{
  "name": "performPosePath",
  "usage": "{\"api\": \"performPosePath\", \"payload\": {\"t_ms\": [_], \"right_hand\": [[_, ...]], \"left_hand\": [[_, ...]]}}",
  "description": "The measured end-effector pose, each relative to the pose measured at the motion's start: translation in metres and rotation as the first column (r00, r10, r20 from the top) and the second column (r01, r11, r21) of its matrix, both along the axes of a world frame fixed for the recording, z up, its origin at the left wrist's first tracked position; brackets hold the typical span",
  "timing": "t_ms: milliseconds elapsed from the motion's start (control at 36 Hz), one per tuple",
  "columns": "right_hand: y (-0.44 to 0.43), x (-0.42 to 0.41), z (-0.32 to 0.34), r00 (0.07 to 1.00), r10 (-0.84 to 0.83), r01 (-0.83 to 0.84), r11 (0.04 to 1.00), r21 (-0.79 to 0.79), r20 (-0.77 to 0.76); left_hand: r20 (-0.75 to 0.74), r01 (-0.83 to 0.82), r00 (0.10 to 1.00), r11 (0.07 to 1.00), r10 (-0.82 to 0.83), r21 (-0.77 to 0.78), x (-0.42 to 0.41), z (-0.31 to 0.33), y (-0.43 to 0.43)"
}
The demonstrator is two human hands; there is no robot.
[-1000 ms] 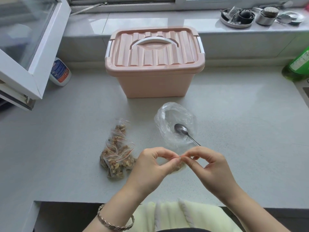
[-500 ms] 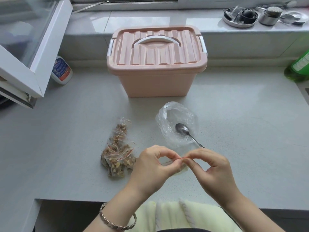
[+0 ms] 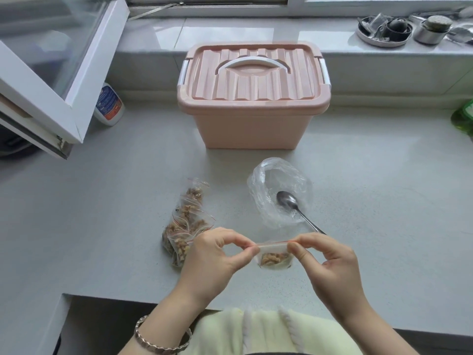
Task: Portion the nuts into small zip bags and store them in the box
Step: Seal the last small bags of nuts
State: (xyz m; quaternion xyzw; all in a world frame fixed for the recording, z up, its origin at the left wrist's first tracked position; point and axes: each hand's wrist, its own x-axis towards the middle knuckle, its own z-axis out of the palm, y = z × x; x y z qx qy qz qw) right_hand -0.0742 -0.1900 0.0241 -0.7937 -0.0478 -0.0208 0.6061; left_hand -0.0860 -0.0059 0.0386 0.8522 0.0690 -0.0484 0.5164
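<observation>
Both hands pinch a small zip bag (image 3: 273, 254) of nuts above the near counter (image 3: 102, 226): left hand (image 3: 217, 254) at its left end, right hand (image 3: 330, 262) at its right. Filled bags (image 3: 185, 221) lie left; the lidded box (image 3: 253, 96) stands far.

One box (image 3: 252, 124) at twelve o'clock, one spoon (image 3: 286, 199) and one clear bag (image 3: 261, 185) at one o'clock. One zip bag (image 3: 272, 245) of nuts (image 3: 272, 258) at centre between one left hand (image 3: 212, 260) and one right hand (image 3: 330, 262), plus a heap (image 3: 184, 221) of filled ones at nine o'clock, at least three, exact number unclear. One bracelet (image 3: 153, 344) at seven o'clock, one white bottle (image 3: 108, 105) at ten, one green bottle (image 3: 463, 119) at three.
</observation>
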Motion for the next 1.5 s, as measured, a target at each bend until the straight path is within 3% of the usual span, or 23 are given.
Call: {"api": "performPosePath", "payload": {"t_ms": [167,333,444,528,611,722,806,1000,1139,1333,1417,1500], "right_hand": [[0.018,-0.001,-0.012,0.994,0.042,-0.041,0.999,0.018,-0.096],[0.014,0.023,-0.050,0.897,0.010,-0.038,0.998,-0.055,-0.442],[0.001,0.033,-0.082,0.834,-0.043,-0.088,0.974,-0.210,-0.551],[-0.003,0.028,-0.087,0.838,-0.099,-0.128,0.920,-0.370,-0.537],[-0.002,0.016,-0.080,0.900,-0.094,-0.106,0.900,-0.424,-0.426],[0.002,0.005,-0.074,0.950,-0.010,-0.119,0.912,-0.393,-0.313],[0.006,0.002,-0.072,0.942,0.062,-0.187,0.913,-0.362,-0.330],[0.012,0.002,-0.068,0.848,0.206,-0.385,0.873,-0.300,-0.488],[0.014,0.005,-0.061,0.826,0.246,-0.436,0.850,-0.296,-0.508],[0.018,0.016,-0.030,0.908,0.299,-0.360,0.915,-0.182,-0.293],[0.020,0.021,-0.013,0.926,0.327,-0.346,0.936,-0.072,-0.190],[0.020,0.024,0.002,0.935,0.288,-0.278,0.958,0.075,-0.206]], "left_hand": [[0.009,-0.114,0.993,0.976,0.115,0.184,-0.008,-0.010,0.012],[0.006,-0.201,0.975,0.858,0.224,0.473,-0.013,-0.040,0.042],[-0.207,-0.248,0.886,0.802,0.414,0.543,-0.011,-0.061,0.064],[-0.374,-0.323,0.806,0.870,0.459,0.372,-0.010,-0.079,0.073],[-0.389,-0.385,0.795,0.883,0.465,0.269,-0.011,-0.087,0.072],[-0.197,-0.348,0.862,0.829,0.467,0.438,-0.016,-0.091,0.066],[-0.098,-0.312,0.904,0.798,0.417,0.517,-0.015,-0.092,0.060],[-0.045,-0.337,0.923,0.857,0.383,0.390,-0.008,-0.088,0.055],[-0.006,-0.173,0.983,0.938,0.183,0.300,-0.009,-0.074,0.046],[-0.029,-0.037,0.999,0.994,0.034,-0.101,-0.009,-0.036,0.017],[-0.049,-0.026,0.999,0.944,0.011,-0.329,-0.007,-0.021,0.004],[-0.054,-0.076,0.997,0.867,0.057,-0.492,-0.004,-0.015,-0.005]]}}
